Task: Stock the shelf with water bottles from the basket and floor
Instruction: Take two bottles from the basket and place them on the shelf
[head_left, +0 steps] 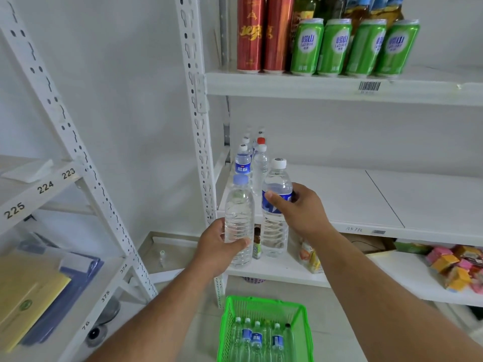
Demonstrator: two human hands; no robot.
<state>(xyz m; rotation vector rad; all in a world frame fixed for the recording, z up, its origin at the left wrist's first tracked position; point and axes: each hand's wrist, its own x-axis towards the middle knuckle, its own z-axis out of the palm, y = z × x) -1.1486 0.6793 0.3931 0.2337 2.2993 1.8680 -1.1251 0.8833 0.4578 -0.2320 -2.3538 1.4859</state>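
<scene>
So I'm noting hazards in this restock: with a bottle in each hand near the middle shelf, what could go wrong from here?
Both hands are full: the left hand grips the label-less bottle, the right hand grips the blue-label bottle, so neither could catch a slip. Setting them down could topple the bottles already on the shelf, which stand close together. The green basket sits on the floor below the arms, a possible trip hazard.

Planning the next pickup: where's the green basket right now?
In the head view, the green basket sits on the floor at bottom centre, below the shelf's lowest board, between the person's forearms, with water bottles inside.
</scene>
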